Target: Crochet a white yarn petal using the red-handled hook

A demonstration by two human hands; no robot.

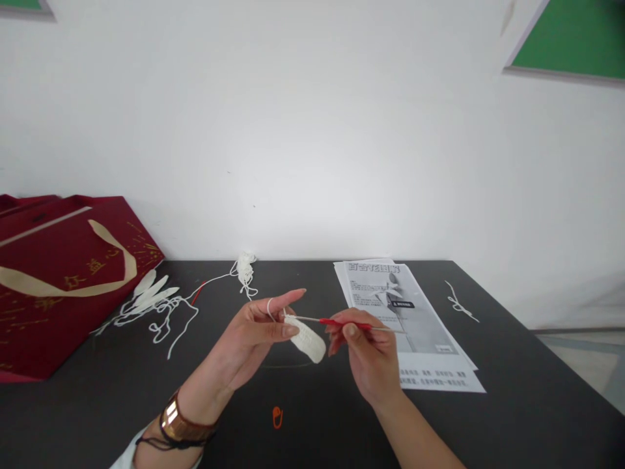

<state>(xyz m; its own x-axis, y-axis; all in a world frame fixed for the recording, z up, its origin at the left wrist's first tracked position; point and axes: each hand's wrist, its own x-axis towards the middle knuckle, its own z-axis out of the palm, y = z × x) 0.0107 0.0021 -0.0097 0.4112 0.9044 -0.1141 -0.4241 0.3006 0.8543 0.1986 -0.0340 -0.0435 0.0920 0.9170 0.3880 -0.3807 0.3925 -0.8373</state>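
My left hand pinches one end of a small white crocheted piece between thumb and fingers, with white yarn looped round the index finger. The piece tilts down to the right, above the dark table. My right hand is closed round the red grip of a crochet hook. Its metal shaft points left, and the tip meets the upper edge of the piece near my left thumb. Whether the tip is inside a stitch is too small to tell.
Left stands a dark red gift bag, beside finished white crocheted petals with loose yarn tails. A small yarn bundle lies near the wall. Printed sheets are on the right, a yarn scrap beyond. An orange stitch marker lies in front.
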